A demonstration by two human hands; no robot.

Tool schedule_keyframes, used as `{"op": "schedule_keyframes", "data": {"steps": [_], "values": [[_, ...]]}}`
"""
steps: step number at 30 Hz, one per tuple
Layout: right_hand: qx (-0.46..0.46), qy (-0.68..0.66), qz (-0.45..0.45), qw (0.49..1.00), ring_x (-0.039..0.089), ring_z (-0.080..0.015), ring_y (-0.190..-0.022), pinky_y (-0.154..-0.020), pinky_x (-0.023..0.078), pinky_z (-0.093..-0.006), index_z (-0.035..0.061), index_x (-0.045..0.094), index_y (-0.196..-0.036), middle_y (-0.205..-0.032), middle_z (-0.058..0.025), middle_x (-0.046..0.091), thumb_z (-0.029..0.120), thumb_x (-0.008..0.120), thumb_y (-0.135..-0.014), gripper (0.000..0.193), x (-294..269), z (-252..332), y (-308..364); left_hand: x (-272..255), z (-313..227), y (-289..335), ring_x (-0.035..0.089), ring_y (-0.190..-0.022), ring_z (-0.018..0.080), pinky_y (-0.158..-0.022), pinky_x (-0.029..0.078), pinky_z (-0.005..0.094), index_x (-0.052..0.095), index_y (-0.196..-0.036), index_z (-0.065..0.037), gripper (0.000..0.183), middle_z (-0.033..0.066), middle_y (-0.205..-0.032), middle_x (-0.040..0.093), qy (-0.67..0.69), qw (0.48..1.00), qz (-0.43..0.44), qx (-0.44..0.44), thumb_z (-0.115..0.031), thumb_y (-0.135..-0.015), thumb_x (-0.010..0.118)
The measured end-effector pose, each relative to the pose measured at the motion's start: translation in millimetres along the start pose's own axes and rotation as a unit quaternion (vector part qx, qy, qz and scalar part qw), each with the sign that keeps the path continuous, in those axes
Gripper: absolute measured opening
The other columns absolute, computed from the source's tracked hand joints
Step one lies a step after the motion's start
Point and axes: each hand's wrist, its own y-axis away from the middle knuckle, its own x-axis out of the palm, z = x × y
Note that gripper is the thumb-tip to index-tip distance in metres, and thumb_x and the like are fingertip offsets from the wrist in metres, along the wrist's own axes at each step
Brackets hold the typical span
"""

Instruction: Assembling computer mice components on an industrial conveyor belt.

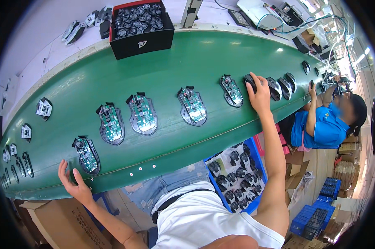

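My right hand (260, 94) reaches onto the green conveyor belt (171, 62), its fingers curled over a dark computer mouse (248, 79). Just left of it lies an opened mouse base with a green circuit board (232, 90). At the belt's near left edge, my left hand (75, 184) is open with fingers spread, holding nothing. The closest thing to it is another mouse base with its board (87, 155), which the fingers do not touch. Between my hands lie several more such bases, including a central one (192, 106) and one farther left (142, 113).
A black box of small wheel-like parts (141, 47) stands beyond the belt. Closed mice (285, 87) lie to the right, near a co-worker in a blue shirt (320, 124). A blue crate of dark parts (260, 162) is beside my lap; a cardboard box (63, 226) sits lower left.
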Motion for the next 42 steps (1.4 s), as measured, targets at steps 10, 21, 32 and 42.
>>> {"op": "schedule_keyframes", "data": {"steps": [10, 21, 32, 42], "values": [[0.023, 0.013, 0.014, 1.0, 0.063, -0.0369, -0.101, -0.088, 0.052, -0.0449, 0.0183, 0.07, -0.129, -0.117, -0.0188, 0.061, 0.03, 0.076, -0.089, 0.042, -11, 9, -9, -6, 11, -3, 0.051, -0.13, 0.0255, -0.106, 0.04, 0.0395, 0.056, -0.132, -0.001, 0.034, 0.0118, -0.144, 0.054, -0.006, 1.0, 0.008, -0.011, -0.01, -0.1, 0.056], [0.076, 0.015, 0.055, 0.996, 0.056, -0.045, -0.118, -0.103, 0.042, -0.0494, 0.0037, 0.052, -0.144, -0.134, -0.0266, 0.056, 0.032, 0.044, -0.107, 0.047, 15, 1, 1, -8, 17, -4, 0.051, -0.131, 0.0248, -0.105, 0.04, 0.0384, 0.055, -0.133, 0.0, 0.034, 0.0128, -0.145, 0.053, -0.001, 1.0, 0.021, -0.02, -0.009, -0.101, 0.054], [0.127, -0.18, 0.076, 0.973, 0.05, -0.0348, -0.134, -0.114, 0.036, -0.0403, -0.0074, 0.053, -0.139, -0.141, -0.0256, 0.054, 0.039, 0.038, -0.11, 0.056, 8, -45, -15, -6, 25, -5, 0.05, -0.131, 0.0238, -0.104, 0.04, 0.0363, 0.055, -0.134, 0.0, 0.034, 0.012, -0.146, 0.052, 0.014, 0.999, 0.026, -0.013, -0.01, -0.101, 0.054], [-0.065, 0.004, 0.096, 0.993, 0.047, -0.0451, -0.134, -0.115, 0.036, -0.0472, -0.004, 0.054, -0.138, -0.143, -0.0308, 0.051, 0.028, 0.052, -0.103, 0.048, 28, -9, -49, -21, 29, -3, 0.055, -0.126, 0.0257, -0.101, 0.045, 0.0375, 0.06, -0.127, -0.001, 0.034, 0.0128, -0.14, 0.057, 0.006, 0.999, -0.027, -0.038, -0.005, -0.094, 0.06]]}}
